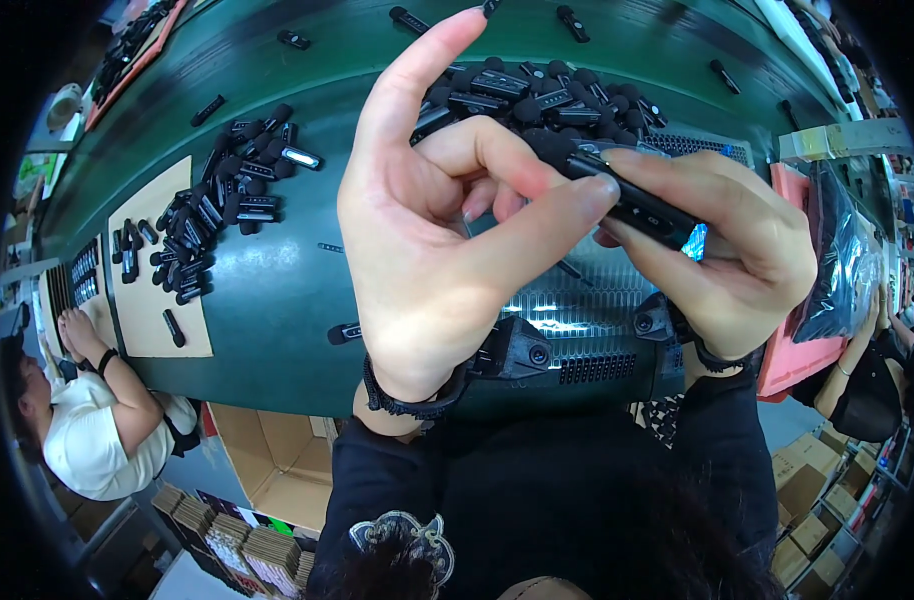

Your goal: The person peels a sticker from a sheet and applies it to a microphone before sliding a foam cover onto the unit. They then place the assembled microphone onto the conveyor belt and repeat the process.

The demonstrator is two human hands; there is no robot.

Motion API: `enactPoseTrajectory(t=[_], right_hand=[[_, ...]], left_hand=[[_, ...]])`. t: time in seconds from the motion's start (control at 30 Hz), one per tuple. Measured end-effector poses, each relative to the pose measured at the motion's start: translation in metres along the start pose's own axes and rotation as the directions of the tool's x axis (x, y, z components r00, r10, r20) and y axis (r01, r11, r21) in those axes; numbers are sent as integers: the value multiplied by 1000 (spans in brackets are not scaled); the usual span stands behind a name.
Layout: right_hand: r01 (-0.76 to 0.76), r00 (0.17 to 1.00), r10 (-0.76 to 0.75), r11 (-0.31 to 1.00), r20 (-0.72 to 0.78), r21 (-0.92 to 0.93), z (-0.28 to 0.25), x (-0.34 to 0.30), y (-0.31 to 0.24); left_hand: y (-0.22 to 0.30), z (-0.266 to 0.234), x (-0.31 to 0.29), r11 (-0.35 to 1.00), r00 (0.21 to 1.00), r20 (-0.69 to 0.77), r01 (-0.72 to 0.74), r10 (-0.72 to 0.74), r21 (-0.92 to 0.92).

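In front of me, my right hand grips a small black clip-on microphone with a round foam tip, tilted with the foam toward the left. A shiny blue patch shows at its lower end. My left hand has its thumb and a bent finger closed at the foam end of the same microphone, while its index finger points up and away. Behind my hands lies a large pile of similar black microphones. Below them sits a clear plastic tray with rows of slots, partly hidden by my hands.
On the green table, a second heap of microphones spreads over a cardboard sheet. At right, a pink foam tray holds a dark plastic bag. A person in white sits at left; an open carton stands below.
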State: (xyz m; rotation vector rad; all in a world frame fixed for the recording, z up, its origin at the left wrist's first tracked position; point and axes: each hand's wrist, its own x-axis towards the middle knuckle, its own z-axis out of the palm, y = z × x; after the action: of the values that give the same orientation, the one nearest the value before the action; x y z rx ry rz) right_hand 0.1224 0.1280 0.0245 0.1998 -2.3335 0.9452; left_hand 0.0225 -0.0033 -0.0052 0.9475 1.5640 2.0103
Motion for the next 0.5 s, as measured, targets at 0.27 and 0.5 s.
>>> enactPoseTrajectory(t=[0.27, 0.5], right_hand=[[-220, 975, 222, 960, 8, 171, -2, 0, 1], [-411, 909, 403, 830, 104, 377, 9, 9, 15]], left_hand=[[-12, 3, 10, 986, 996, 9, -92, 91, 138], [-10, 1, 13, 997, 998, 21, -64, 65, -36]])
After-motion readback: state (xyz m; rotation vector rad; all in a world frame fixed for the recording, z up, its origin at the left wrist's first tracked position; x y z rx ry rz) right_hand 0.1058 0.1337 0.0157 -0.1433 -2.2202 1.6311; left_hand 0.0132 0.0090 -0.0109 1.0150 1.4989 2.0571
